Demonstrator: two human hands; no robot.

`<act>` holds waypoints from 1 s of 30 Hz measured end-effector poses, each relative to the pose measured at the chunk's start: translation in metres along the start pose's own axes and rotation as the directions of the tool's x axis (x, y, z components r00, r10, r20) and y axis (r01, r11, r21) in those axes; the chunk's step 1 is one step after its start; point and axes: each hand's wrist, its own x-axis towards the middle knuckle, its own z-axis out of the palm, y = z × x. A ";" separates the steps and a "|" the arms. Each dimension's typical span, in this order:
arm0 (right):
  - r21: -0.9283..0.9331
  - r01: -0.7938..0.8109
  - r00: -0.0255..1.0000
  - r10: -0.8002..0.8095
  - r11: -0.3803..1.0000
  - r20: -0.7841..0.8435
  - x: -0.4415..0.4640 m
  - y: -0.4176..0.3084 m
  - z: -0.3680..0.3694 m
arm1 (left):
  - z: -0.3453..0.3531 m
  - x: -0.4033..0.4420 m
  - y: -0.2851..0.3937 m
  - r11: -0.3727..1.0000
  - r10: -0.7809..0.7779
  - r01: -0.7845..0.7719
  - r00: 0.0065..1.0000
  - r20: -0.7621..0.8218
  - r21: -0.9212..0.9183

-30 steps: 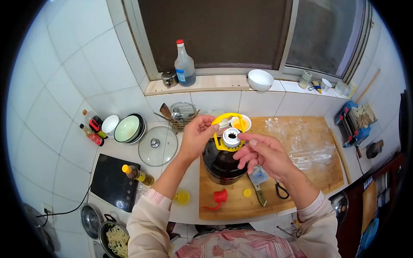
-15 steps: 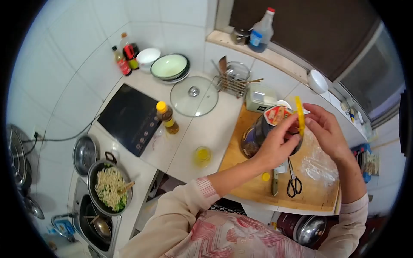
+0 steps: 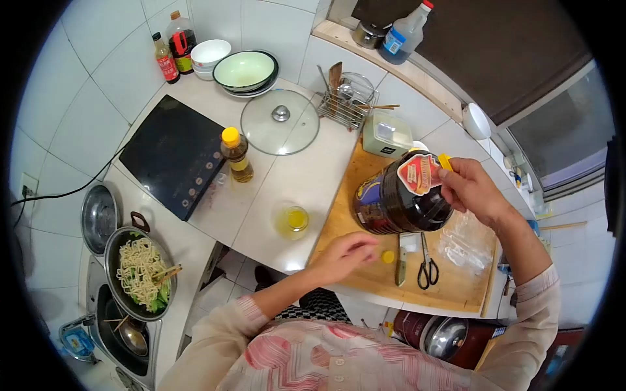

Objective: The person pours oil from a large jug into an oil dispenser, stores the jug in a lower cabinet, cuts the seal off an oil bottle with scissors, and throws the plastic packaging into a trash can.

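A large dark jug (image 3: 398,199) with a red label leans over the wooden board (image 3: 450,293). My right hand (image 3: 473,189) grips the yellow handle (image 3: 445,162) at its top. My left hand (image 3: 345,255) is off the jug, in front of its base, with fingers loosely bent and slightly blurred; nothing shows in it. On the board below the jug lie a yellow cap (image 3: 388,257), a knife (image 3: 401,267) and black-handled scissors (image 3: 428,270). A small glass (image 3: 295,219) with yellow liquid stands on the white counter, left of the board.
Left of the glass are a yellow-capped bottle (image 3: 236,155), a glass lid (image 3: 280,124) and a black cooktop (image 3: 173,156). A pan of noodles (image 3: 140,270) sits by the sink (image 3: 104,326). A utensil rack (image 3: 349,101) and green container (image 3: 386,135) stand behind.
The view has swung left. My left hand has let go of the jug's top and moved down and left. My right hand has closed on the yellow handle, and the jug is tilted.
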 end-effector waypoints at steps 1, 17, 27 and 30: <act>-0.014 -0.051 0.999 0.051 0.999 0.019 0.001 -0.003 -0.006 | -0.011 -0.008 -0.013 1.000 -0.004 0.003 0.999 -0.038 -0.008; -0.008 0.241 0.961 -0.237 0.971 0.144 -0.003 0.036 -0.084 | -0.046 0.104 -0.101 0.972 -0.177 0.234 0.759 -0.627 0.009; 0.095 0.353 0.932 -0.358 0.931 0.050 0.000 0.066 -0.107 | -0.036 0.147 -0.115 0.974 -0.214 0.216 0.787 -0.578 -0.067; 0.178 0.356 0.925 -0.374 0.917 0.074 0.004 0.069 -0.109 | 0.007 0.137 -0.041 0.913 0.076 0.260 0.647 -0.758 0.313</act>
